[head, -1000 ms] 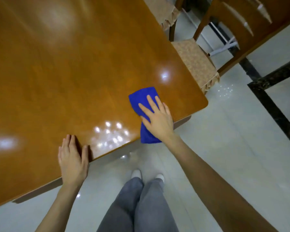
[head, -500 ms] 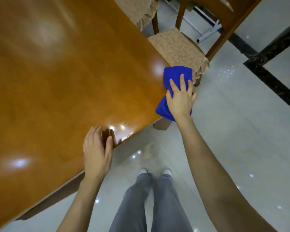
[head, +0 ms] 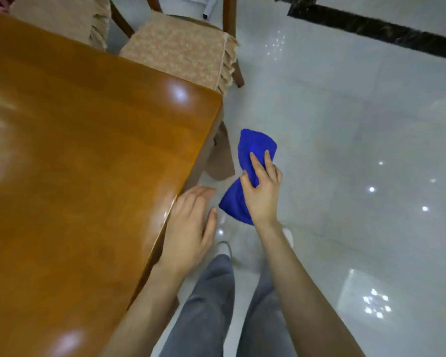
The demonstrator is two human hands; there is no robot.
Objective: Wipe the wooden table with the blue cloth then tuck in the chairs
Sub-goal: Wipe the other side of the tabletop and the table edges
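Note:
The glossy wooden table (head: 75,161) fills the left of the view. My right hand (head: 262,194) grips the blue cloth (head: 255,145) in the air over the floor, just right of the table's corner; the cloth bunches at my fingers and flares out on both sides. My left hand (head: 191,228) hovers with relaxed fingers at the table's near edge, holding nothing. A wooden chair with a beige cushion (head: 180,50) stands at the table's far side near the corner, its seat partly under the tabletop. A second cushioned chair (head: 70,19) shows at the top left.
White glossy floor tiles (head: 358,150) spread to the right, crossed by a black strip (head: 371,29) at the top. My legs in grey trousers (head: 211,305) stand beside the table edge. A table leg (head: 219,155) sits under the corner.
My right hand has carried the cloth off the table's corner and now grips it over the floor. My left hand has slid along the edge towards the corner. The view has swung right.

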